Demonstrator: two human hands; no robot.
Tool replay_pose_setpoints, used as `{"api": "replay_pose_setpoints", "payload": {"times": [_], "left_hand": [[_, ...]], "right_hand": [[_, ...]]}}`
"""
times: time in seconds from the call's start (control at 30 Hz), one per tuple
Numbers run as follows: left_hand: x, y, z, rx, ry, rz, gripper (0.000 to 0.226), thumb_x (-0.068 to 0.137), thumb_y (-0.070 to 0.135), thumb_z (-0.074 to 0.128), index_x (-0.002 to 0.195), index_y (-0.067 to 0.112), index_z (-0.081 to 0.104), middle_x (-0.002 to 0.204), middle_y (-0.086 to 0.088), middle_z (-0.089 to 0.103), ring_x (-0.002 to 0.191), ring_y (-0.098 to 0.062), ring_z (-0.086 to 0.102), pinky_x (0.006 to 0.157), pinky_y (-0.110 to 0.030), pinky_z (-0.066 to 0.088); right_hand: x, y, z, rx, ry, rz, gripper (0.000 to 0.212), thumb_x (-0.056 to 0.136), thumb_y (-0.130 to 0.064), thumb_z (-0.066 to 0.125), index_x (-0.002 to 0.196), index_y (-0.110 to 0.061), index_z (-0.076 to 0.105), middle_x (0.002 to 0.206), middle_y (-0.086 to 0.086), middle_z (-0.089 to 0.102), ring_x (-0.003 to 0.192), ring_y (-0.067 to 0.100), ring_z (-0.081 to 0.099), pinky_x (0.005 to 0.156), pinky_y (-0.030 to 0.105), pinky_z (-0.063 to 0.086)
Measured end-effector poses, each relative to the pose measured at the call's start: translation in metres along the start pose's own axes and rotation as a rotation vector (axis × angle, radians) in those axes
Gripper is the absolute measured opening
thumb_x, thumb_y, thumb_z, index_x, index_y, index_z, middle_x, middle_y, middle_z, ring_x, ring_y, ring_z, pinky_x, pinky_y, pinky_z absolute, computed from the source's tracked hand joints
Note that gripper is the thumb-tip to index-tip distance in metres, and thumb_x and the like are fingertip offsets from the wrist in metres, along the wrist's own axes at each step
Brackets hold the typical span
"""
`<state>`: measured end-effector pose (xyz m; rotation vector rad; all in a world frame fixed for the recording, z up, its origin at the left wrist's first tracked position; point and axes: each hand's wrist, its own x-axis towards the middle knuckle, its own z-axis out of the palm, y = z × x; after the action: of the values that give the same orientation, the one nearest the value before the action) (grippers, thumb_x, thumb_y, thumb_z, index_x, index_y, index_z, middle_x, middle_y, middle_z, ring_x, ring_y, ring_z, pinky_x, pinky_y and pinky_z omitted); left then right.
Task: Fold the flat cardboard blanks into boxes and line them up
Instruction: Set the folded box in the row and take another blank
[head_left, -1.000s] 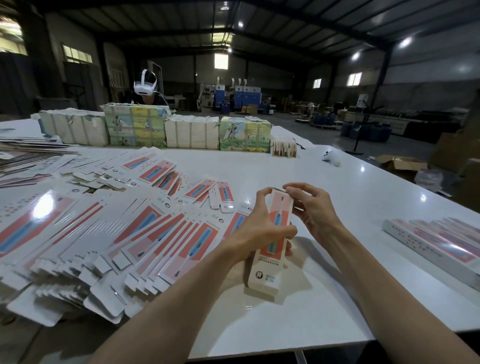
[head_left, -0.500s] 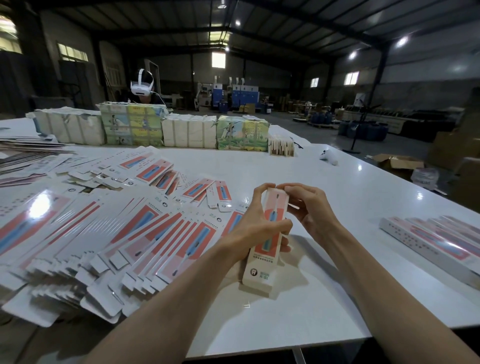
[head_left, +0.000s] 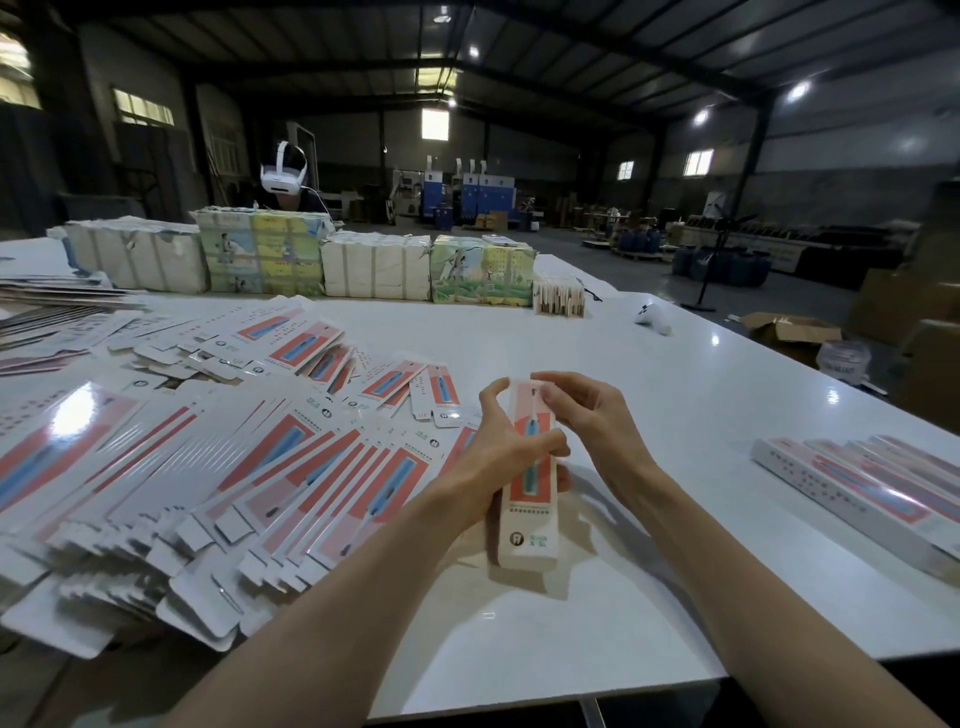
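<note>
A long narrow box (head_left: 529, 525), white with a red and blue toothbrush print, stands tilted over the white table (head_left: 649, 395). My left hand (head_left: 506, 447) grips its middle, thumb across the front. My right hand (head_left: 584, 410) pinches the box's top end with curled fingers. A wide spread of flat blanks (head_left: 208, 467) with the same print covers the table's left half. A row of folded boxes (head_left: 872, 488) lies side by side at the right edge.
Wrapped bundles of paper stock (head_left: 306, 254) line the far edge, with a small bundle of slips (head_left: 558, 296) beside them. A person wearing a white headset (head_left: 283, 176) sits behind them. A white controller (head_left: 652, 319) lies far right. Cardboard cartons (head_left: 789, 332) sit on the floor.
Both hands and the box have shifted slightly nearer. My left index finger has lifted off the box's top, and my right fingers have closed over the top end.
</note>
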<state>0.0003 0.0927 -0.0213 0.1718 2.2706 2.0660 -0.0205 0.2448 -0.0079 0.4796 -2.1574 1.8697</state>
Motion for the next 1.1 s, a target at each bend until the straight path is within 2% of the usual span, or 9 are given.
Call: {"api": "replay_pose_setpoints", "payload": {"times": [0.13, 0.27, 0.37, 0.47, 0.57, 0.67, 0.77, 0.93, 1.1], "left_hand": [[0.002, 0.002, -0.002, -0.240, 0.026, -0.058, 0.083, 0.068, 0.039, 0.083, 0.141, 0.027, 0.043, 0.112, -0.013, 0.073, 0.095, -0.032, 0.079, 0.090, -0.054, 0.064], [-0.002, -0.001, -0.005, -0.596, 0.031, 0.024, 0.044, 0.075, 0.033, 0.070, 0.111, 0.010, 0.059, 0.085, -0.009, 0.075, 0.093, -0.031, 0.077, 0.096, -0.060, 0.059], [0.002, -0.002, -0.008, -0.732, 0.029, -0.028, 0.034, 0.084, 0.019, 0.060, 0.113, 0.002, 0.057, 0.102, -0.018, 0.068, 0.107, -0.036, 0.072, 0.102, -0.066, 0.053], [0.006, -0.001, -0.010, -0.832, 0.044, -0.092, 0.045, 0.091, 0.016, 0.056, 0.132, -0.001, 0.055, 0.117, -0.027, 0.065, 0.117, -0.039, 0.070, 0.101, -0.056, 0.057], [0.004, 0.002, -0.009, -0.676, -0.073, -0.078, 0.048, 0.095, 0.021, 0.053, 0.138, 0.001, 0.060, 0.119, -0.026, 0.069, 0.104, -0.026, 0.072, 0.082, -0.039, 0.060], [0.003, 0.002, 0.002, -0.366, -0.069, -0.077, 0.033, 0.106, 0.030, 0.053, 0.123, 0.009, 0.072, 0.115, -0.015, 0.077, 0.100, -0.022, 0.075, 0.086, -0.034, 0.061], [0.003, -0.002, 0.007, -0.159, -0.085, -0.049, 0.023, 0.108, 0.021, 0.057, 0.122, 0.012, 0.073, 0.111, -0.012, 0.077, 0.099, -0.023, 0.076, 0.089, -0.033, 0.062], [0.004, -0.001, 0.011, -0.105, -0.134, -0.014, 0.022, 0.106, 0.004, 0.056, 0.118, 0.006, 0.074, 0.099, -0.015, 0.074, 0.091, -0.024, 0.071, 0.087, -0.030, 0.059], [0.001, -0.001, 0.013, -0.063, -0.145, 0.012, 0.022, 0.105, 0.001, 0.057, 0.116, 0.004, 0.076, 0.106, -0.022, 0.075, 0.094, -0.025, 0.071, 0.081, -0.019, 0.061]], "right_hand": [[-0.001, -0.002, 0.006, -0.320, 0.096, -0.190, 0.026, 0.106, -0.023, 0.063, 0.132, -0.022, 0.061, 0.124, 0.001, 0.059, 0.108, 0.010, 0.065, 0.081, 0.018, 0.056], [-0.006, -0.001, 0.010, -0.522, -0.032, -0.258, 0.020, 0.109, -0.029, 0.057, 0.121, -0.021, 0.071, 0.114, 0.000, 0.064, 0.096, 0.004, 0.065, 0.081, 0.014, 0.049], [-0.008, -0.006, 0.011, -0.575, -0.122, -0.170, 0.033, 0.107, -0.039, 0.059, 0.133, -0.022, 0.069, 0.121, -0.004, 0.062, 0.104, 0.004, 0.062, 0.085, 0.017, 0.046], [-0.012, -0.011, 0.008, -0.762, -0.261, -0.164, 0.060, 0.098, -0.044, 0.070, 0.150, -0.019, 0.052, 0.130, 0.001, 0.054, 0.115, 0.015, 0.053, 0.096, 0.026, 0.044], [-0.018, -0.014, 0.001, -0.826, -0.194, -0.192, 0.056, 0.098, -0.040, 0.071, 0.145, -0.014, 0.054, 0.129, 0.006, 0.055, 0.117, 0.019, 0.051, 0.099, 0.031, 0.047], [-0.022, -0.015, -0.025, -0.916, -0.089, -0.178, 0.046, 0.099, -0.029, 0.069, 0.141, -0.014, 0.058, 0.131, 0.007, 0.059, 0.118, 0.022, 0.051, 0.097, 0.035, 0.051], [-0.035, -0.012, -0.069, -1.034, -0.015, -0.061, 0.052, 0.096, -0.034, 0.071, 0.144, -0.022, 0.056, 0.133, 0.000, 0.060, 0.116, 0.015, 0.050, 0.094, 0.035, 0.054], [-0.064, -0.002, -0.148, -1.202, 0.096, 0.111, 0.056, 0.095, -0.041, 0.071, 0.146, -0.026, 0.053, 0.133, -0.003, 0.059, 0.115, 0.013, 0.050, 0.101, 0.036, 0.049], [-0.088, 0.005, -0.194, -1.448, 0.081, 0.187, 0.040, 0.101, -0.038, 0.056, 0.139, -0.029, 0.052, 0.137, -0.006, 0.049, 0.123, 0.014, 0.043, 0.116, 0.039, 0.037]]}}
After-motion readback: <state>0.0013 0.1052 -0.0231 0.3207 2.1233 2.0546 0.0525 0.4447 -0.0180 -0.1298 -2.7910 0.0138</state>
